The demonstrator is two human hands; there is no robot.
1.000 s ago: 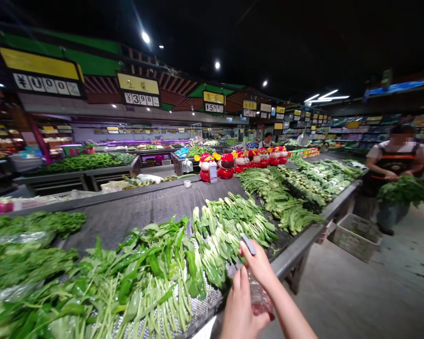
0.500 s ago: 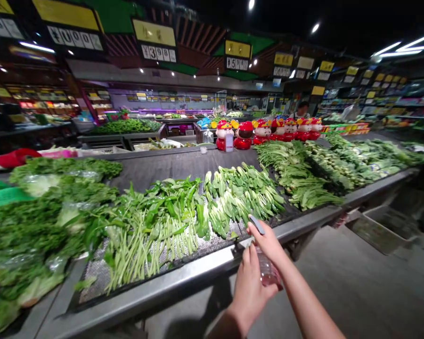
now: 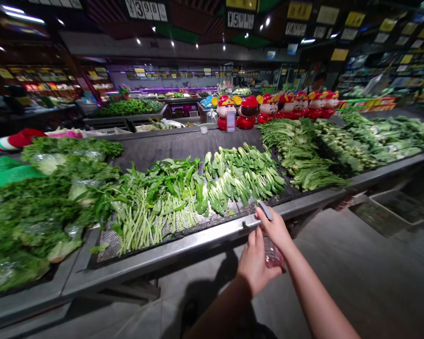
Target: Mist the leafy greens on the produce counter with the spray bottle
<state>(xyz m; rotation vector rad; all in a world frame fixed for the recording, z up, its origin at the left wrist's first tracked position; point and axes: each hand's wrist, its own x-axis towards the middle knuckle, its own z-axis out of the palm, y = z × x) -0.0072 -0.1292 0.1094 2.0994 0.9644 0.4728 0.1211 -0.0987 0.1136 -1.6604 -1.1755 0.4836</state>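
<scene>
My left hand (image 3: pixel 253 263) is wrapped round the body of a clear spray bottle (image 3: pixel 273 254) with a pinkish-red tint at its base. At the bottle's top my right hand (image 3: pixel 277 230) is closed around the neck, and a grey head (image 3: pixel 265 210) sticks out above its fingers. Much of the bottle is hidden by both hands. Just beyond them, on the sloping display, lie bunches of bok choy (image 3: pixel 238 181). Long-stemmed leafy greens (image 3: pixel 151 202) lie farther left.
A metal rim (image 3: pixel 198 235) edges the display. Lettuce (image 3: pixel 38 221) in clear wrap fills the left side. Red figurines (image 3: pixel 247 113) line the back ledge, with more greens (image 3: pixel 300 150) to the right. A crate (image 3: pixel 388 212) stands on the floor at right.
My view has turned down and a little right, bringing more floor and the display's front rim into sight. Both hands keep hold of the spray bottle. The person holding greens at right has left view.
</scene>
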